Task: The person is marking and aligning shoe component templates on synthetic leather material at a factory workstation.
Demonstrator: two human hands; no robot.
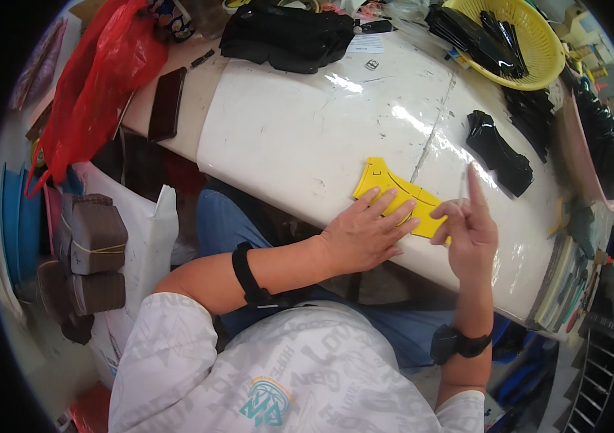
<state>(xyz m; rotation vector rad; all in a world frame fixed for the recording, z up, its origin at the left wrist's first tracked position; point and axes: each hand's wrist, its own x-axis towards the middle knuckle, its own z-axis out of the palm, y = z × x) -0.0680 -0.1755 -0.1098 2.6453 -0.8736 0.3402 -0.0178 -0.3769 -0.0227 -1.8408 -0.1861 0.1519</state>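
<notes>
A yellow cut-out template (404,190) with a curved edge lies near the front edge of the white tabletop. My left hand (368,232) rests on it, fingers spread, pressing its near side. Beside its right end is my right hand (471,234), index finger stretched up and away, the other fingers curled in. Whether those curled fingers hold anything small is hidden. A shiny black shaped piece (498,153) lies beyond my right hand, apart from it.
At the back right a yellow basket (553,54) holds black pieces. A black bundle (285,36) sits at the back, with a phone (168,105) and red plastic bag (101,76) left of it. Brown banded stacks (98,238) stand at far left; a pink tub (584,155) is at right.
</notes>
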